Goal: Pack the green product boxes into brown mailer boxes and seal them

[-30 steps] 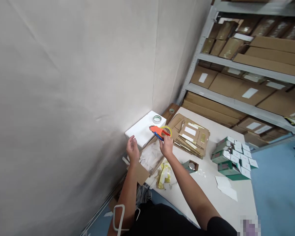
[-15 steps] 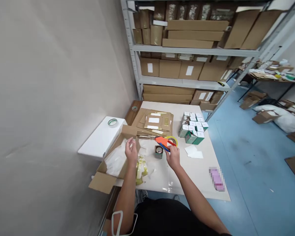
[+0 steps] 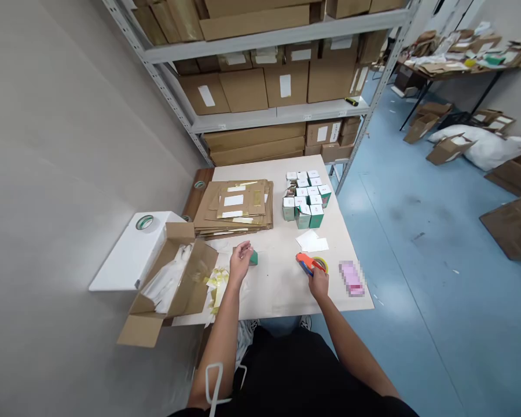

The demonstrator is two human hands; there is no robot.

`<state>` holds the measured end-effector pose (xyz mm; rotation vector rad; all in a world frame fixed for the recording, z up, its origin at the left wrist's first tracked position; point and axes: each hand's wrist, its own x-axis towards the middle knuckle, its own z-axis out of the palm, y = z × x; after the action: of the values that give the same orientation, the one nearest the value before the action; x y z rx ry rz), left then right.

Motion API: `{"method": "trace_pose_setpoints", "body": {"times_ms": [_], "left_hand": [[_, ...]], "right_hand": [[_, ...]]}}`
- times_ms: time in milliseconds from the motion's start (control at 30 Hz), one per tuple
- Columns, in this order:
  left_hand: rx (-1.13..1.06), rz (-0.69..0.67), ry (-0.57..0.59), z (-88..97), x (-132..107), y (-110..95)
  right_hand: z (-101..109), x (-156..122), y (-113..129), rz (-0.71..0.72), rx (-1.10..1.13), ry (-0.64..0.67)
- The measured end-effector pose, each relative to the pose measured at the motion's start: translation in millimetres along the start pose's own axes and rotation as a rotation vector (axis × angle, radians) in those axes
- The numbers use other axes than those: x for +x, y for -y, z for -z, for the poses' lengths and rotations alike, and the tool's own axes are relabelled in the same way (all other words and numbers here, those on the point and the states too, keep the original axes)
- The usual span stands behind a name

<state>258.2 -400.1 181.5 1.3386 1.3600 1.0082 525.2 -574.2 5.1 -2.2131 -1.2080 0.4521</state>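
Note:
My right hand point(image 3: 319, 283) grips an orange and blue tape dispenser point(image 3: 307, 263) with a yellow tape roll, low over the white table point(image 3: 278, 284) near its front right. My left hand point(image 3: 239, 260) hovers with fingers loosely curled and apart, holding nothing, just beside a small green box point(image 3: 253, 258) that stands on the table. A pile of flattened cardboard boxes point(image 3: 237, 206) lies behind my left hand. A block of several small green and white boxes point(image 3: 306, 198) stands at the right rear. Two white cards point(image 3: 312, 241) lie just beyond the dispenser.
An open carton point(image 3: 173, 278) holding white plastic hangs off the table's left edge, beside a white foam slab point(image 3: 125, 258) with a tape roll point(image 3: 145, 222). Yellow scraps point(image 3: 215, 284) lie at the front left. Metal shelving point(image 3: 278, 116) with cartons stands behind. Blue floor lies to the right.
My view has swung right from the wall to the table. My right hand brought the tape dispenser from the far left corner down to the table's front right. My left hand moved to the green box.

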Motion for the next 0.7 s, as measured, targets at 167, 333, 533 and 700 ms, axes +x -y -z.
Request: {"method": "trace_pose_setpoints", "body": {"times_ms": [167, 333, 533, 700], "left_hand": [[0.078, 0.021, 0.039, -18.3, -2, -8], [0.064, 0.054, 0.008, -11.8, -1, -5], [0.036, 0.047, -0.014, 13.9, 23, 9], [0.051, 0.045, -0.076, 47.7, 75, 17]], "right_hand": [[2, -8, -34, -0.184, -0.069, 0.189], [6, 1, -21, -0.23, -0.126, 0.243], [-7, 45, 42, 0.013, 0.071, 0.192], [-25, 87, 117, 0.318, 0.14, 0.184]]}}
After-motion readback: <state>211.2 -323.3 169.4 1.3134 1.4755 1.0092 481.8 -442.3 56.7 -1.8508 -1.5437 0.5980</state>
